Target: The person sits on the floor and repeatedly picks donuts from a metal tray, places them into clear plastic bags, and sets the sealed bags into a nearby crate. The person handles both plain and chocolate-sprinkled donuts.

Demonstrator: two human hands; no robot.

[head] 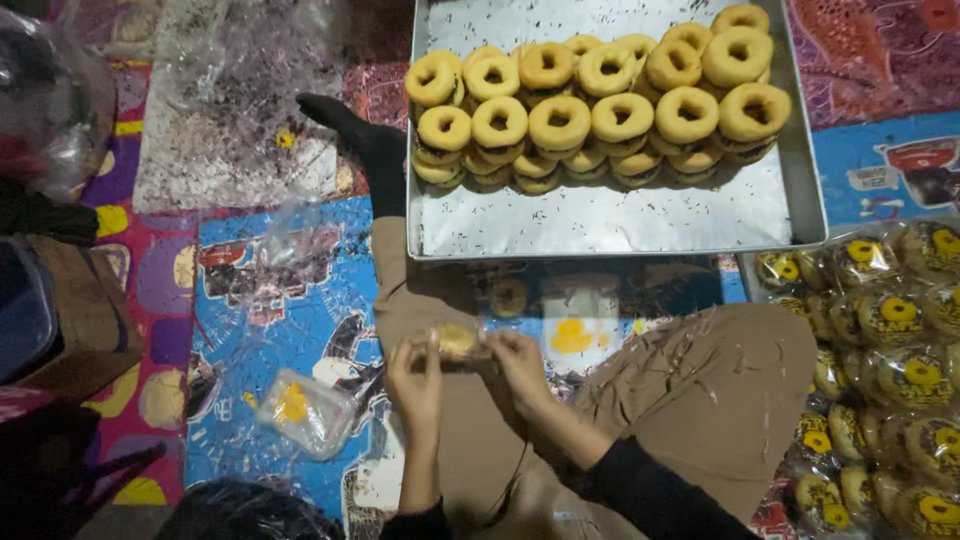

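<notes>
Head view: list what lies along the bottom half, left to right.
Brown box → small clear packet with a yellow label → left hand → doughnut in both hands → right hand → pile of wrapped doughnuts.

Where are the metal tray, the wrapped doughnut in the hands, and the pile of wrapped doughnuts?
metal tray (600,225): head view, bare floor.
wrapped doughnut (456,341): head view, middle.
pile of wrapped doughnuts (890,380): head view, centre.

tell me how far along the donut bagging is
Done: a pile of bagged donuts at the right. In hand: left hand and right hand hold one donut in clear wrap. Left: many bare donuts stacked on the tray.
</notes>
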